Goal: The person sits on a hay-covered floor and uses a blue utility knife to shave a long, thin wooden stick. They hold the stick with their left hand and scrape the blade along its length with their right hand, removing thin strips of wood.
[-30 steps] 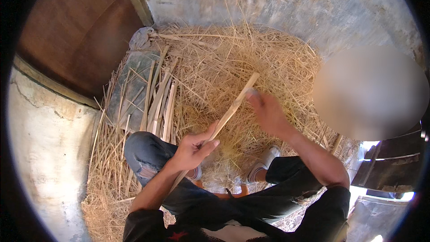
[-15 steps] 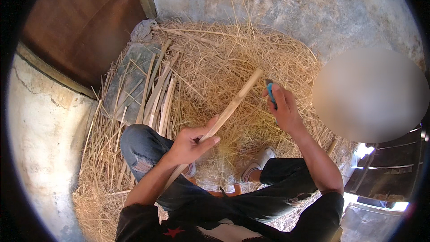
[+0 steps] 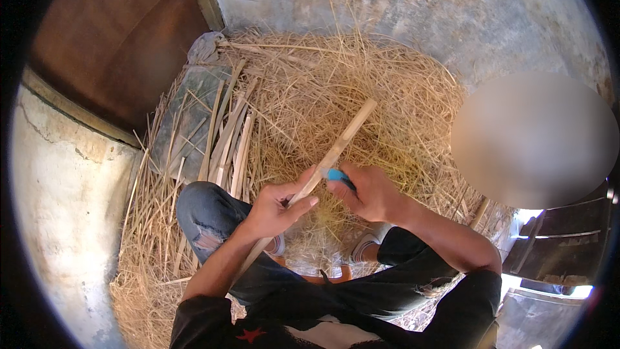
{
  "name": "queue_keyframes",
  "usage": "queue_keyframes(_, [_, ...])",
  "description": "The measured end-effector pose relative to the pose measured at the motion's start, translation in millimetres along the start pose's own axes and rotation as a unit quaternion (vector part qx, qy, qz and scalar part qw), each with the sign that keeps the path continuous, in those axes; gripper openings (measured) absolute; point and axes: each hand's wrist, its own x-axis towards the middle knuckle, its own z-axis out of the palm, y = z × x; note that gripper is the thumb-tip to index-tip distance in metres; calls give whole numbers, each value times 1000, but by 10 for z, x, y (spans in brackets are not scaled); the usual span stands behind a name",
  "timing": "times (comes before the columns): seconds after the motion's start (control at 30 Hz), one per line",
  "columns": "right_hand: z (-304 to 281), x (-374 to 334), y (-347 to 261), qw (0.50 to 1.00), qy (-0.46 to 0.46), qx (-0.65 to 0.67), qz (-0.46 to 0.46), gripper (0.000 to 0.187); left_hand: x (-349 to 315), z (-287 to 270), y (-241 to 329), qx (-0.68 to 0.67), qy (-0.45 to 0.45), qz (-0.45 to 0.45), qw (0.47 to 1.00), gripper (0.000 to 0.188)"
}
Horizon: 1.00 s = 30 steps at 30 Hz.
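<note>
long, slender, pale tan strip [image 3: 342, 143]

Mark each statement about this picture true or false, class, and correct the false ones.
1. The left hand holds a wooden strip. True.
2. The right hand is empty. False: it holds a small, partly blue tool.
3. Straw-like material lies on the ground ahead of the person. True.
4. The loose strips lie to the person's right. False: they lie to the left.
5. The tool is at the strip's far tip. False: it is close to the left hand.
</note>
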Motion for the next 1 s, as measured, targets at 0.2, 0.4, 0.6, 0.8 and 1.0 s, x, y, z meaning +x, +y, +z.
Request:
queue_keyframes(0.2, [-149,110,138,994,65,-82,18,43,20,18,42,-25,-19,7,999,52])
queue_keyframes(0.4, [-196,177,212,984,148,-53,82,40,2,0,-4,-53,-38,-17,998,53])
queue_keyframes(0.6, [-719,161,487,963,227,17,146,36,-110,-9,51,-84,-58,-22,995,53])
queue_keyframes(0.8, [-179,-17,-76,995,57,-46,72,38,-50,-4,9,-55,-60,-11,997,57])
queue_keyframes(1.0, [-319,140,223,988,113,-37,100,36,-37,19,-32,1,-22,-5,1000,50])
